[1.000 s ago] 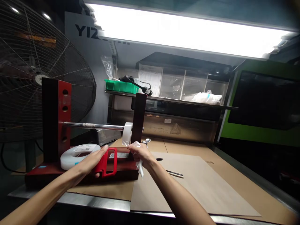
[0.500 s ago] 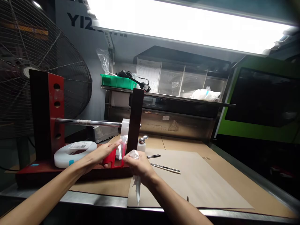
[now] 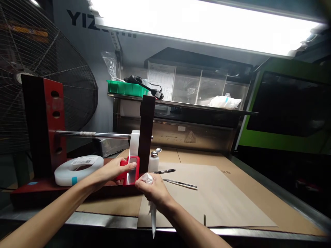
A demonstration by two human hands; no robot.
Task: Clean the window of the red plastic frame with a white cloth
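Note:
My left hand (image 3: 113, 171) is closed on a red plastic frame (image 3: 137, 162), thumb on its front face. A clear film strip (image 3: 133, 148) comes down from a narrow roll on a metal rod (image 3: 111, 135) and lies over the frame's window. My right hand (image 3: 156, 191) is closed around a crumpled white cloth or tissue (image 3: 153, 220), whose end hangs below the fist. Its fingertips are at the frame's lower right corner; whether they also pinch the film or the frame cannot be made out.
A red and black stand (image 3: 55, 100) carries the rod; a large film roll (image 3: 62, 177) lies on its base. A white pump bottle (image 3: 154, 162), a pen (image 3: 164, 171) and a cutter knife (image 3: 180, 184) sit on cardboard (image 3: 214, 199). Behind is a shelf with a green tray (image 3: 126, 88).
The red frame has turned to face me more, and the film now lies over its window. My left thumb has come down onto it. My right hand has lowered slightly, still gripping the white cloth.

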